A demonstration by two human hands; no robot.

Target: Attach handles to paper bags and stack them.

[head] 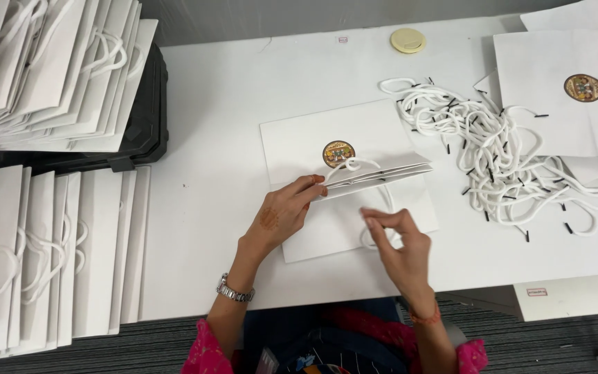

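Observation:
A flat white paper bag (327,138) with a round brown sticker (338,154) lies in the middle of the white table (223,104). My left hand (285,211) presses on the bag's folded top edge, fingers pinching the paper. My right hand (396,242) hovers over the bag's lower part, fingertips pinched on a white cord handle (372,208). One loop of cord lies beside the sticker.
A tangled heap of white cords with black tips (493,152) lies to the right. More flat bags with stickers (562,90) sit at the far right. Rows of finished white bags with handles (43,256) fill the left side, some on a black crate (143,131). A round cream disc (408,40) is at the back.

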